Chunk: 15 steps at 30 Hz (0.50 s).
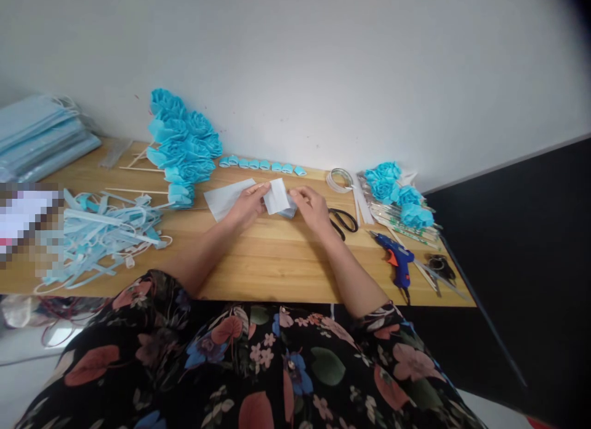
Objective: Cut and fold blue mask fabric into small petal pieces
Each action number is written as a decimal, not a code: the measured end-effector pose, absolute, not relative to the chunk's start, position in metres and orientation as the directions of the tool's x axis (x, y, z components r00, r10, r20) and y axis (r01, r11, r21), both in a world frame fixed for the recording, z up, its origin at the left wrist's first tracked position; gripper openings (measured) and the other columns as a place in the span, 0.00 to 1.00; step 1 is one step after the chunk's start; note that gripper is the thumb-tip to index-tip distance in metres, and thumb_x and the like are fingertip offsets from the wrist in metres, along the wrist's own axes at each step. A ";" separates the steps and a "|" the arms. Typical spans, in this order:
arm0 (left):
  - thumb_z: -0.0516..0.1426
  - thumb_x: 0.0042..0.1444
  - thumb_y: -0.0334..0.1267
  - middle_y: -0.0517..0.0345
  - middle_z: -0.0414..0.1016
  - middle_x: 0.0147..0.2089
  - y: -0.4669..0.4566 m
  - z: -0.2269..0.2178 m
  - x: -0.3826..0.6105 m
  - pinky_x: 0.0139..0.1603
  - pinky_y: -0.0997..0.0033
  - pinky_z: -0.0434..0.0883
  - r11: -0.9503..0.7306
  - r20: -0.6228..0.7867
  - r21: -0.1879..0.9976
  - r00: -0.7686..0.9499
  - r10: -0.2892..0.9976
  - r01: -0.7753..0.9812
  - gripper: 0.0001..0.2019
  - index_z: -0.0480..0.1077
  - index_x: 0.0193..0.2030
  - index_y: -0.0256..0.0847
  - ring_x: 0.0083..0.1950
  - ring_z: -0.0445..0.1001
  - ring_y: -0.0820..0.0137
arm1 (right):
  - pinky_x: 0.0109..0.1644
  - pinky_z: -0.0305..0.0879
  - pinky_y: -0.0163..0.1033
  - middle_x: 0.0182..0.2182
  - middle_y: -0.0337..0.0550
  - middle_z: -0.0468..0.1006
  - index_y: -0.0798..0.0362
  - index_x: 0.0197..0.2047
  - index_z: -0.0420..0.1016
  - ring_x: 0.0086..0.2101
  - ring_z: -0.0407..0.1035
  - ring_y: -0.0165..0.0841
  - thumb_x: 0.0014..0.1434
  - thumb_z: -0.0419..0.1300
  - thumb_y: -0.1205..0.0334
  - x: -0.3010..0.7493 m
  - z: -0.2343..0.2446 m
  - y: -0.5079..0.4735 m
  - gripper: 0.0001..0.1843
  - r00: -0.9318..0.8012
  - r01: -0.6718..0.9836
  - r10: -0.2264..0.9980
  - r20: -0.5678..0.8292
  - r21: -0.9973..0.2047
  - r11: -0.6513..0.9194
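Observation:
My left hand (pixel 250 204) and my right hand (pixel 313 207) meet over the middle of the wooden table (pixel 268 263). Between them they pinch a small folded piece of pale blue mask fabric (pixel 278 197), the left at its left edge, the right at its lower right. A flat white-blue sheet (pixel 225 198) lies under my left hand. A row of small rolled blue pieces (pixel 261 164) sits just beyond the hands.
Blue fabric roses on sticks (pixel 183 146) lie at the back left, more roses (pixel 397 195) at the right. Black scissors (pixel 344 221), a blue glue gun (pixel 398 260), cut mask strips (pixel 106 232) and stacked masks (pixel 39 136) surround the work area.

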<state>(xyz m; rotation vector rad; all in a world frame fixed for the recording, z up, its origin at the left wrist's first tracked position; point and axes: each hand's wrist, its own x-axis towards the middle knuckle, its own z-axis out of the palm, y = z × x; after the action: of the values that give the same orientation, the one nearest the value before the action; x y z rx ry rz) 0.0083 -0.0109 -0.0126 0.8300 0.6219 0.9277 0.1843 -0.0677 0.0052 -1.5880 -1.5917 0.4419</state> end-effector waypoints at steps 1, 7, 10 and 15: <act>0.67 0.53 0.48 0.50 0.80 0.39 -0.011 -0.012 0.008 0.44 0.66 0.75 0.328 -0.100 0.837 0.467 0.879 -0.438 0.18 0.75 0.41 0.35 0.41 0.79 0.65 | 0.43 0.66 0.38 0.33 0.41 0.80 0.51 0.34 0.76 0.35 0.71 0.33 0.61 0.58 0.46 0.183 0.004 -0.067 0.17 0.094 0.632 0.956 0.279 -0.759 0.160; 0.66 0.51 0.52 0.58 0.75 0.29 -0.012 -0.009 0.005 0.31 0.73 0.68 0.079 0.011 0.972 0.379 0.925 -0.221 0.18 0.74 0.31 0.36 0.28 0.71 0.74 | 0.36 0.63 0.34 0.28 0.35 0.74 0.51 0.33 0.73 0.29 0.65 0.29 0.55 0.62 0.49 0.185 -0.007 -0.059 0.14 0.204 0.351 0.961 0.185 -0.931 0.105; 0.64 0.53 0.50 0.63 0.67 0.21 -0.012 -0.008 0.004 0.24 0.74 0.58 -0.029 0.044 0.998 0.345 0.938 -0.051 0.18 0.70 0.24 0.38 0.21 0.61 0.77 | 0.35 0.62 0.34 0.25 0.34 0.72 0.52 0.34 0.73 0.27 0.63 0.28 0.52 0.63 0.47 0.187 -0.009 -0.055 0.16 0.294 0.206 0.947 0.127 -0.976 0.067; 0.59 0.59 0.51 0.61 0.68 0.22 -0.011 -0.008 0.003 0.24 0.72 0.58 -0.058 0.072 0.997 0.295 0.953 -0.057 0.18 0.72 0.26 0.39 0.21 0.62 0.75 | 0.31 0.60 0.34 0.23 0.33 0.70 0.53 0.33 0.74 0.25 0.61 0.27 0.51 0.63 0.47 0.188 -0.014 -0.053 0.16 0.334 0.214 0.941 0.046 -0.976 -0.029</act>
<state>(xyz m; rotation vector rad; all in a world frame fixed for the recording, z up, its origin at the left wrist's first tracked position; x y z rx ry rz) 0.0035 -0.0109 -0.0076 1.3489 0.9185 1.0526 0.1883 -0.0530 -0.0137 -1.5017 -1.1027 0.8324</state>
